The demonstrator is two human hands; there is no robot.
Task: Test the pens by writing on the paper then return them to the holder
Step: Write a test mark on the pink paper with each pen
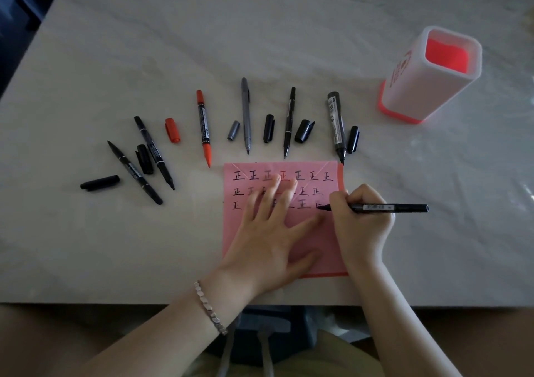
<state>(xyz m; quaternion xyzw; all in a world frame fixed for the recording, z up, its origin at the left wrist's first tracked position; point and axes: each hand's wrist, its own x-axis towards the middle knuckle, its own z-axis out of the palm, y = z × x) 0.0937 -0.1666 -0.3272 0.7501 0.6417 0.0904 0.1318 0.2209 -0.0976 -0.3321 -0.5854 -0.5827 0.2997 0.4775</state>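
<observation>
Left hand [271, 232] flat on pink paper [329, 246], fingers spread, hiding middle marks of rows 2 and 3. Right hand [358, 226] curled round black pen [384, 207], tip on paper at right end of row 3; newest mark too small to read. Paper near front edge of table [173, 44], 3 rows of 正, 1 red. 6 uncapped pens [203, 128] and 7 loose caps [172, 130] lie just beyond paper. Holder [427, 87] white, red inside, upright at far right.

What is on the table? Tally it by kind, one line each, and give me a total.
Pens lying on the table: 6
Pen in the right hand: 1
Loose caps: 7
Paper: 1
Holder: 1
Total: 16
</observation>
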